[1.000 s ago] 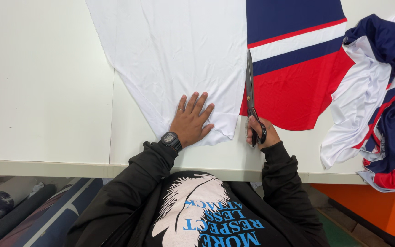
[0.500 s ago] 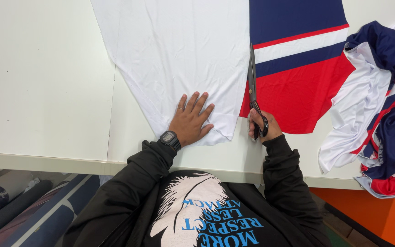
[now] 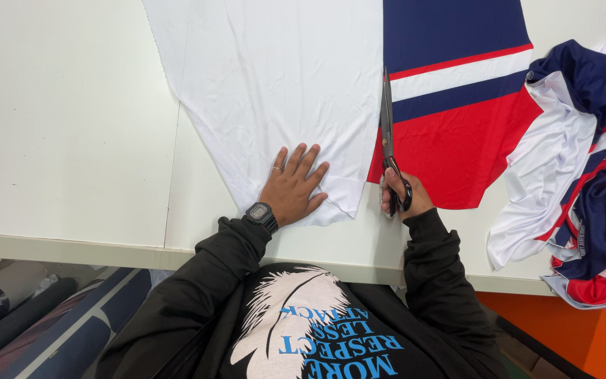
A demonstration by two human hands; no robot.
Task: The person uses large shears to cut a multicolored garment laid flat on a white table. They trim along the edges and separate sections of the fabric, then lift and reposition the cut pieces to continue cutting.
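A long sheet of fabric lies on the white table [image 3: 64,126]: its left part is plain white fabric [image 3: 282,84], its right part is a navy, white and red striped panel [image 3: 457,105]. My left hand [image 3: 292,186] presses flat on the white part near its lower edge, fingers spread, with a black watch on the wrist. My right hand [image 3: 401,196] grips the handles of long black scissors [image 3: 387,123], whose blades point away from me along the line where white meets colour.
A crumpled heap of navy, red and white cloth [image 3: 583,182] lies at the table's right edge. Rolls of printed fabric [image 3: 29,323] lie under the table at lower left. An orange surface [image 3: 597,344] shows at lower right.
The scissors and my right hand have edged slightly forward along the seam. My left hand stays pressed on the white fabric.
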